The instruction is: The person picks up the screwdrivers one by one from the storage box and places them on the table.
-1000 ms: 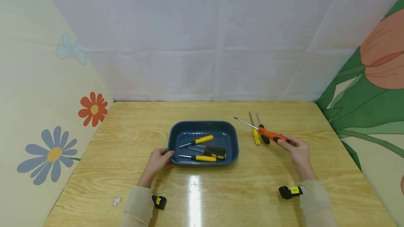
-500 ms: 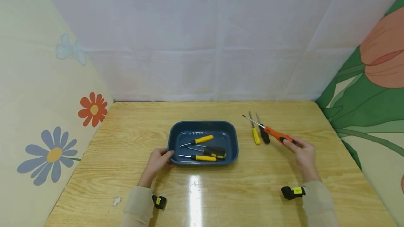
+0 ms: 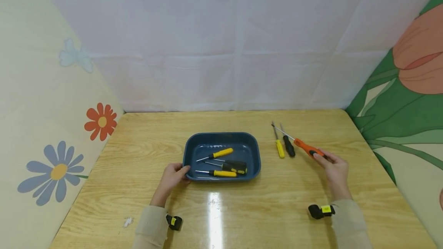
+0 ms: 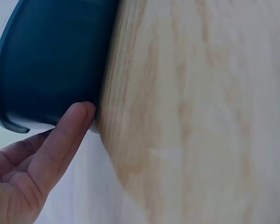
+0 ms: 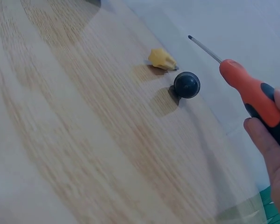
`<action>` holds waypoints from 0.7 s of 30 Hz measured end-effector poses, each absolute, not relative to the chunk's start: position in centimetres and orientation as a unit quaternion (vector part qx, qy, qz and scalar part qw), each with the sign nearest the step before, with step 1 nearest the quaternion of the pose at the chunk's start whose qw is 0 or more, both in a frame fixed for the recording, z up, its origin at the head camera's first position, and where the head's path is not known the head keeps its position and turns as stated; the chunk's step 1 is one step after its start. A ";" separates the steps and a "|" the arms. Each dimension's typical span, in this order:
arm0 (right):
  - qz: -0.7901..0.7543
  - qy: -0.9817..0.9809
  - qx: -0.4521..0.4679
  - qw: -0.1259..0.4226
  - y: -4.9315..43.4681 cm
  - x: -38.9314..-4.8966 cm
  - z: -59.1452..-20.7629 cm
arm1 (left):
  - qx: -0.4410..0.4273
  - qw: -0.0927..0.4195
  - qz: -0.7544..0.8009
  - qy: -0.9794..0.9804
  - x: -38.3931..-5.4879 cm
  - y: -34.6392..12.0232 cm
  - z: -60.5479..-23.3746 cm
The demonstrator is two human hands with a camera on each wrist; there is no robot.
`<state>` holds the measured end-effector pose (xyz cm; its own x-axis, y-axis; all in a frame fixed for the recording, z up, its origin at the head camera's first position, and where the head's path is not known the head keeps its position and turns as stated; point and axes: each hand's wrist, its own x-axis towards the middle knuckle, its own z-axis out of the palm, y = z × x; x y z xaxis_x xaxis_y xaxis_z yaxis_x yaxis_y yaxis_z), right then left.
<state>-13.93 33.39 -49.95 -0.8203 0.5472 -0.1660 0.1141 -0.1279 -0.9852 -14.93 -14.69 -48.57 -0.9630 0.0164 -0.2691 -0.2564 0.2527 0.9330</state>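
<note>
My left hand (image 3: 172, 176) holds the near left corner of a dark blue tray (image 3: 221, 138), thumb at the rim. In the left wrist view its fingers (image 4: 60, 144) lie along the tray's outer wall. Inside the tray are several screwdrivers, among them a yellow one (image 3: 222, 153) and a black one (image 3: 237, 167). My right hand (image 3: 335, 170) grips an orange-and-black screwdriver (image 3: 303, 146) by the handle end, raised over the table, its tip pointing far left. Just beyond it lie a yellow-handled screwdriver (image 3: 280, 149) and a black-handled screwdriver (image 3: 288, 146) side by side.
The wooden table (image 3: 277, 203) ends at a white cloth backdrop (image 3: 207, 49). Flower-patterned panels (image 3: 59, 107) stand along both sides. A small white patch (image 3: 128, 222) shows on the table at the near left.
My right hand has drawn the orange screwdriver to the right, off the two screwdriver handles it overlapped in the head view. My left hand and the tray stay in place.
</note>
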 end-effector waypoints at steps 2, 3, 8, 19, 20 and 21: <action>0.704 -0.638 -0.273 0.152 32.8 -13.5 -48.8 | -0.077 0.112 0.607 0.783 -14.9 -14.7 -48.6; 0.705 -0.634 -0.279 0.153 32.6 -13.4 -48.4 | -0.078 0.112 0.609 0.781 -14.8 -14.7 -48.6; 0.722 -0.599 -0.309 0.159 32.2 -13.2 -47.4 | -0.077 0.111 0.612 0.779 -14.9 -14.7 -48.7; 0.710 -0.593 -0.318 0.208 33.0 -14.0 -50.2 | -0.077 0.109 0.608 0.783 -14.9 -14.8 -48.8; 0.707 -0.594 -0.323 0.208 33.2 -14.3 -50.8 | -0.077 0.110 0.608 0.783 -15.0 -14.8 -48.8; 0.704 -0.594 -0.325 0.213 33.6 -14.6 -51.4 | -0.076 0.111 0.608 0.782 -15.0 -14.8 -48.8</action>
